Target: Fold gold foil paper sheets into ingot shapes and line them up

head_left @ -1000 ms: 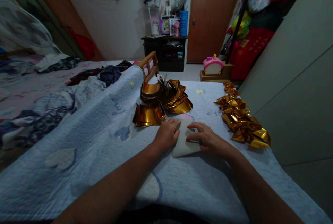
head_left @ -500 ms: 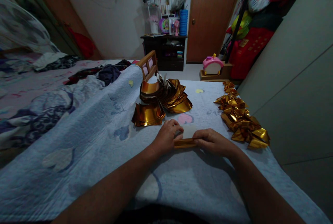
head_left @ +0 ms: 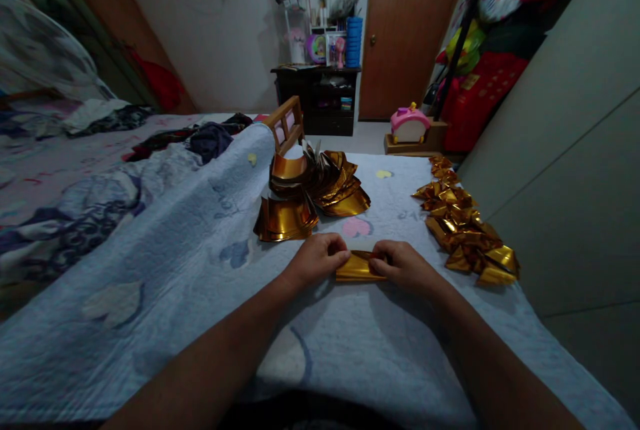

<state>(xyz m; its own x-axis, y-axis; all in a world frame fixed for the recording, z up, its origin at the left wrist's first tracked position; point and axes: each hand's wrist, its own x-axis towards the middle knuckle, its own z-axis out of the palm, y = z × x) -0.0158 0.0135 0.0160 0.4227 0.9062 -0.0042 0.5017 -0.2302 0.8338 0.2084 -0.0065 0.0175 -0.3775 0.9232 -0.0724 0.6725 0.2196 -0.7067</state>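
A sheet of gold foil paper (head_left: 357, 269), partly rolled or folded over, lies crosswise on the quilt in front of me. My left hand (head_left: 323, 258) pinches its left end between thumb and fingers. At the other end, my right hand (head_left: 400, 263) grips it the same way, thumb on the gold face. A pale strip of the paper shows behind the fold. Beyond my left hand stand curved stacks of gold foil paper (head_left: 287, 217). Folded gold foil pieces (head_left: 467, 233) lie heaped in a row to the right.
The light blue quilt (head_left: 200, 337) covers the bed and rises in a ridge at left, with rumpled clothes (head_left: 210, 142) past it. A wooden bed rail (head_left: 285, 125) stands behind the stacks. A pink toy (head_left: 409, 125) sits beyond the far edge; a pale cabinet (head_left: 565, 170) borders the right.
The near edge of the paper has been turned further over, so a wider gold band shows and less pale backing. Both hands now pinch with thumbs on the fold.
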